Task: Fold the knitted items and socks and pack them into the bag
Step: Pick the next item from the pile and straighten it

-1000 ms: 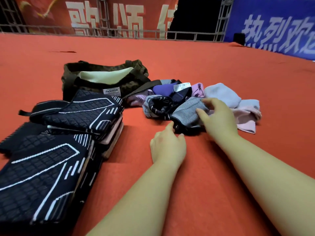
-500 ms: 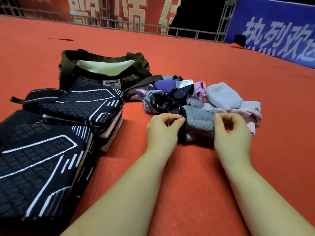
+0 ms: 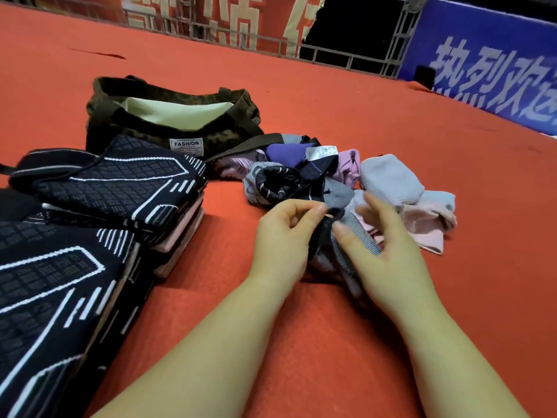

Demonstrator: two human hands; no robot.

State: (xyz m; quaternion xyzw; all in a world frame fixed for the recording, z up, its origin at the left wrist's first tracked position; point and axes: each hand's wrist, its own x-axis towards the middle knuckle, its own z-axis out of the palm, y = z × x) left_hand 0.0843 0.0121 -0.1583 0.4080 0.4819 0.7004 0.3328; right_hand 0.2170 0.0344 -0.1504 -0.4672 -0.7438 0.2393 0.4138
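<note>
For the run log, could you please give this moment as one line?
left hand: pinching grey sock | right hand: open beside it | bag: open

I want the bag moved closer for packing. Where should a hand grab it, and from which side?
Probably the near dark strap of the bag, taken from above. It arches over the open mouth, while the folded knit stack crowds the bag's front, so a low approach looks blocked.
</note>
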